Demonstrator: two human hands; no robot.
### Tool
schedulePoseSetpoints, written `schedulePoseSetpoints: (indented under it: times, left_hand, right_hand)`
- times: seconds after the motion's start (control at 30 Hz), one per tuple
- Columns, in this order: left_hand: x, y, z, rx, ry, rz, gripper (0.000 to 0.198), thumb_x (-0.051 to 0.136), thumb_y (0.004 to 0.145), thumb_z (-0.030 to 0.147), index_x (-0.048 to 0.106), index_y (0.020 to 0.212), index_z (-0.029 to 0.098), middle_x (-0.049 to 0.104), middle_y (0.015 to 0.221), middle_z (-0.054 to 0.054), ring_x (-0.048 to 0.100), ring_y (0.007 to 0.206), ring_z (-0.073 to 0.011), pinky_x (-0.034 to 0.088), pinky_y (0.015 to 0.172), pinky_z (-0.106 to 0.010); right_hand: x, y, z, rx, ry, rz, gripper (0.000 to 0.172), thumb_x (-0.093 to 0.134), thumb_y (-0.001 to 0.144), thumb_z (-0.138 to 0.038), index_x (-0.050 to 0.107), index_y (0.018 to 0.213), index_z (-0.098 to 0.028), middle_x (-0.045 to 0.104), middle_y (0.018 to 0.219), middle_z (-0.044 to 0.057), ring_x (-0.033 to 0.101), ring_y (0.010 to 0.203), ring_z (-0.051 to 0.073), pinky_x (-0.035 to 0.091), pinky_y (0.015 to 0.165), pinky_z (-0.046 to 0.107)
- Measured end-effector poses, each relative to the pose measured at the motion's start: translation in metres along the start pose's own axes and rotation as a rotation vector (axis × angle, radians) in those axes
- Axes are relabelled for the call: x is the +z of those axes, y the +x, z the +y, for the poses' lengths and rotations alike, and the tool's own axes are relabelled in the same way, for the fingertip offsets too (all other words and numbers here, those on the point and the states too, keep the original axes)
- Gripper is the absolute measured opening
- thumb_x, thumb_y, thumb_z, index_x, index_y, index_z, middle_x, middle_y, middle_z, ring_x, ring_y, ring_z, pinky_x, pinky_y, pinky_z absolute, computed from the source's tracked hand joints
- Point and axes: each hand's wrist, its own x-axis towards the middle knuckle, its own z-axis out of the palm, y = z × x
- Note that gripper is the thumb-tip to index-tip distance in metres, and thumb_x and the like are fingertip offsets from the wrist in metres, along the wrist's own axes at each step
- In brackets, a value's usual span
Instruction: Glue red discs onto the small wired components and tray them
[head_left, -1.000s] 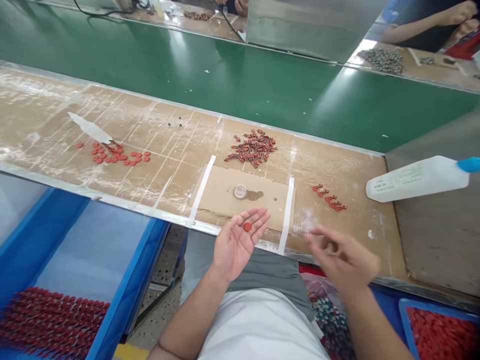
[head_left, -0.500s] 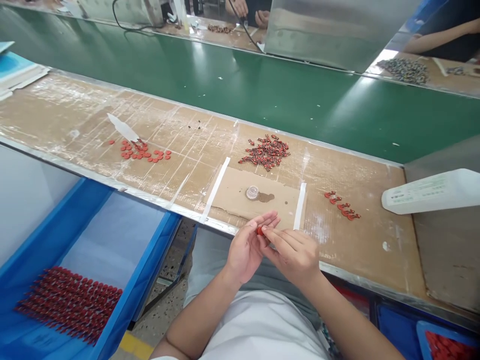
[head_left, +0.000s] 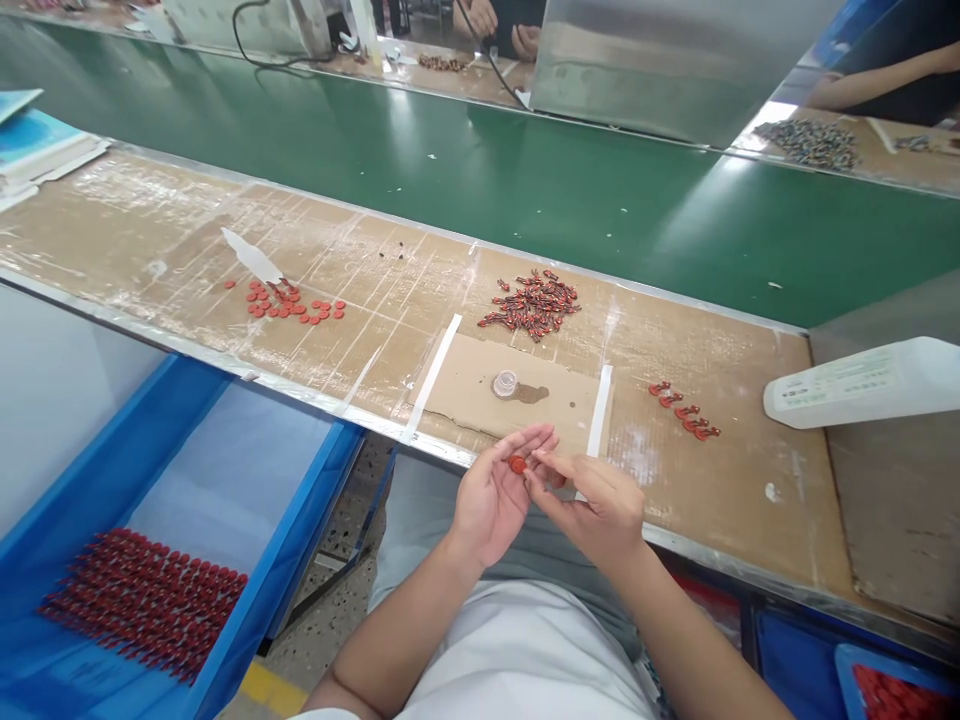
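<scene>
Over the bench's front edge, my left hand (head_left: 496, 500) is turned palm up and holds a small round red disc (head_left: 517, 465) between its thumb and fingers. Close against it on the right is my right hand (head_left: 596, 500), its thumb and forefinger tips slightly apart beside the disc. I see nothing between those fingertips. Just beyond both hands, a small clear round cup (head_left: 505, 384) stands on a taped-down cardboard sheet (head_left: 465, 375), beside a dark wet-looking stain. Behind the sheet lies a pile of small red-and-black parts (head_left: 532, 305).
Loose red discs (head_left: 262, 308) lie to the left near a white strip (head_left: 253, 255). Several assembled red pieces (head_left: 684, 411) form a row at right, before a white bottle (head_left: 862, 382). A blue bin (head_left: 300, 480) holds rows of red pieces. A green belt (head_left: 480, 165) runs behind.
My right forefinger and thumb have moved apart and drawn slightly off the red disc, which now shows more fully in my left hand. The bench items stay in place.
</scene>
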Motion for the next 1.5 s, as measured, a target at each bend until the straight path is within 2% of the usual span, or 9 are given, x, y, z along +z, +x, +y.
schedulePoseSetpoints:
  times: [0.13,0.33,0.5,0.73,0.87,1.03,1.2,1.3,1.5]
  left_hand:
    - [0.002,0.000,0.000,-0.007,0.002,-0.002,0.038,0.043,0.095,0.027,0.065,0.119,0.007,0.055,0.140,-0.018,0.043,0.138,-0.0284,0.032,0.116,-0.041]
    - [-0.004,0.003,-0.003,0.031,0.071,-0.009,0.032,0.049,0.092,0.019,0.066,0.117,0.009,0.059,0.136,-0.017,0.046,0.136,-0.0286,0.034,0.114,-0.044]
    - [-0.009,0.007,-0.003,0.045,0.091,0.042,0.027,0.058,0.087,0.014,0.068,0.112,0.012,0.064,0.129,-0.016,0.054,0.128,-0.0249,0.041,0.106,-0.034]
    - [-0.014,0.005,-0.001,0.098,0.197,-0.001,0.020,0.067,0.084,0.019,0.074,0.102,0.016,0.072,0.104,-0.007,0.062,0.079,-0.0098,0.047,0.068,-0.021]
    - [-0.019,0.003,-0.004,0.124,0.242,-0.029,0.020,0.075,0.078,0.021,0.076,0.098,0.018,0.074,0.095,-0.005,0.057,0.068,-0.0066,0.045,0.064,-0.020]
    - [-0.023,0.005,-0.001,0.172,0.133,0.059,0.022,0.082,0.071,0.023,0.076,0.093,0.020,0.073,0.090,-0.003,0.059,0.067,-0.0055,0.047,0.063,-0.017]
    - [-0.024,0.006,0.013,0.196,0.039,0.100,0.025,0.079,0.075,0.023,0.072,0.099,0.019,0.071,0.091,-0.002,0.062,0.071,-0.0040,0.050,0.062,-0.013]
    - [-0.025,0.006,0.019,0.204,0.028,0.134,0.024,0.080,0.074,0.022,0.072,0.095,0.018,0.072,0.094,-0.002,0.065,0.073,-0.0043,0.053,0.064,-0.011]
    - [-0.030,0.004,0.023,0.212,0.029,0.155,0.023,0.080,0.073,0.021,0.072,0.094,0.017,0.073,0.095,-0.003,0.068,0.076,-0.0058,0.055,0.064,-0.011]
  right_hand:
    - [0.005,-0.004,0.000,0.096,0.050,-0.032,0.028,0.075,0.079,-0.019,0.068,0.105,-0.024,0.077,0.092,0.002,0.073,0.079,0.016,0.060,0.075,0.028]
    - [0.011,-0.011,0.001,0.452,0.245,-0.058,0.020,0.077,0.077,-0.030,0.074,0.096,-0.024,0.077,0.087,0.001,0.074,0.070,0.018,0.064,0.070,0.031]
    - [0.007,-0.011,-0.001,0.642,0.442,0.001,0.022,0.082,0.070,-0.030,0.076,0.090,-0.024,0.077,0.081,0.002,0.073,0.066,0.020,0.065,0.062,0.032]
    - [0.007,0.002,-0.005,1.128,1.003,0.090,0.035,0.090,0.058,-0.030,0.067,0.082,-0.020,0.074,0.071,0.002,0.067,0.054,0.016,0.050,0.039,0.022]
    - [0.014,0.005,-0.006,1.247,1.219,-0.013,0.036,0.089,0.059,-0.029,0.062,0.080,-0.020,0.065,0.056,-0.005,0.045,0.036,0.004,0.037,0.036,0.016]
    - [0.013,0.016,-0.005,1.132,1.043,-0.133,0.038,0.086,0.062,-0.041,0.063,0.083,-0.019,0.067,0.059,-0.001,0.050,0.038,0.009,0.040,0.038,0.022]
    - [0.010,0.058,0.036,0.683,0.284,0.048,0.033,0.072,0.076,-0.050,0.072,0.085,-0.018,0.072,0.072,0.005,0.060,0.055,0.014,0.048,0.053,0.027]
    - [0.021,0.092,0.074,0.482,-0.022,-0.049,0.028,0.068,0.081,-0.045,0.073,0.092,-0.020,0.072,0.076,0.004,0.063,0.063,0.016,0.050,0.067,0.031]
    - [0.054,0.141,0.120,0.276,-0.264,-0.308,0.021,0.065,0.084,-0.035,0.070,0.094,-0.017,0.071,0.084,0.008,0.063,0.075,0.021,0.046,0.073,0.032]
